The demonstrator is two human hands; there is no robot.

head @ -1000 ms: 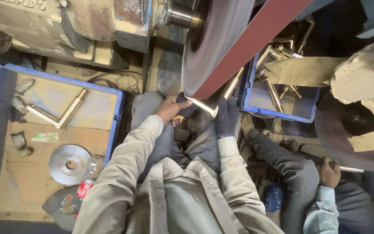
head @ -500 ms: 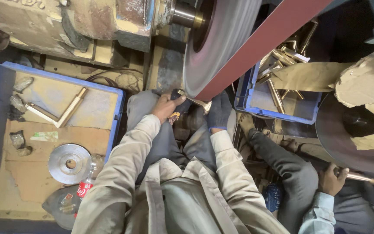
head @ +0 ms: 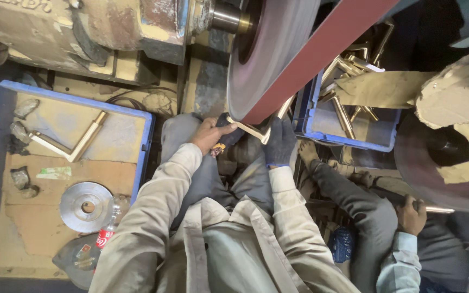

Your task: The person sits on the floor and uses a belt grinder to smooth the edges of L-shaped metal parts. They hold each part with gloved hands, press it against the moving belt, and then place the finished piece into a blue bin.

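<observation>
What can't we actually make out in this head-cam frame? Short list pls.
- Contact between the brass piece and the sanding belt: hidden under the belt's lower edge.
- Right hand: dark glove hides the fingers and grip.
- Left hand: palm side hidden, grip unclear.
- Grinding wheel: motion-blurred, top cut off by the frame.
- Blue crate: contents partly covered by belt and cardboard.

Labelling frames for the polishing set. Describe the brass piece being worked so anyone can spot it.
Find the big grey wheel carrying the red-brown belt at top centre. At its lower edge, the left hand and gloved right hand hold an angled brass piece. Unlike the brass pieces in the blue trays, it is the only one against the belt.
</observation>
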